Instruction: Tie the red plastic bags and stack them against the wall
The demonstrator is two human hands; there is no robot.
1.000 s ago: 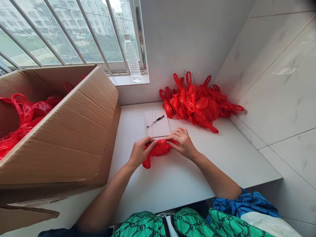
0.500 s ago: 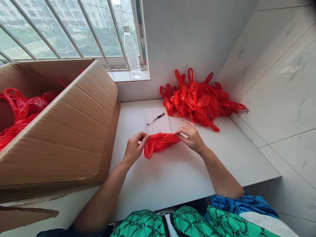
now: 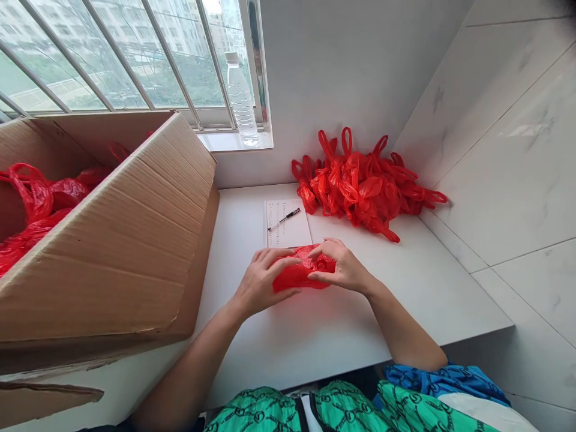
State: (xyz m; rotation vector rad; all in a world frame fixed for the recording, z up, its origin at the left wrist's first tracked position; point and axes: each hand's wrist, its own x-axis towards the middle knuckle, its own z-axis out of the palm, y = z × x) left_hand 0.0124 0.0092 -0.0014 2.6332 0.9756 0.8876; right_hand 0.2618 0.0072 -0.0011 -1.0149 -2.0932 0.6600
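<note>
A white stone countertop [image 3: 315, 342] runs beneath a barred window [image 3: 121, 54], with marble-look wall tiles [image 3: 495, 150] rising along its right side. The landmark here is a sheet of printed paper [image 3: 287, 223] lying flat on the counter, with a black-and-silver pen [image 3: 284, 219] resting across it.

Directly in front of the sheet's near edge, almost touching it, sits a bundled red plastic bag [image 3: 303, 270]. Its long axis runs crosswise, roughly left to right along the counter, and rises slightly toward the right. It lies between the person's two hands, and both are on it. The left hand [image 3: 265, 282] covers the left end, its fingers curved over the top and its thumb along the near side. The right hand [image 3: 342, 267] grips the right end, fingers arched across the top and thumb pressed in from the near side. Both hands are narrowly cupped, holding the bag between them, with only a short stretch of red showing between the two sets of fingers.

To the right of the sheet and slightly beyond it, a heap of red plastic carrier bags [image 3: 360, 189] sits against the wall. To the left of the sheet stands an open cardboard carton [image 3: 103, 234] with red plastic bags [image 3: 36, 204] inside. Beyond the sheet, a clear plastic water bottle [image 3: 240, 99] stands on the window ledge.
</note>
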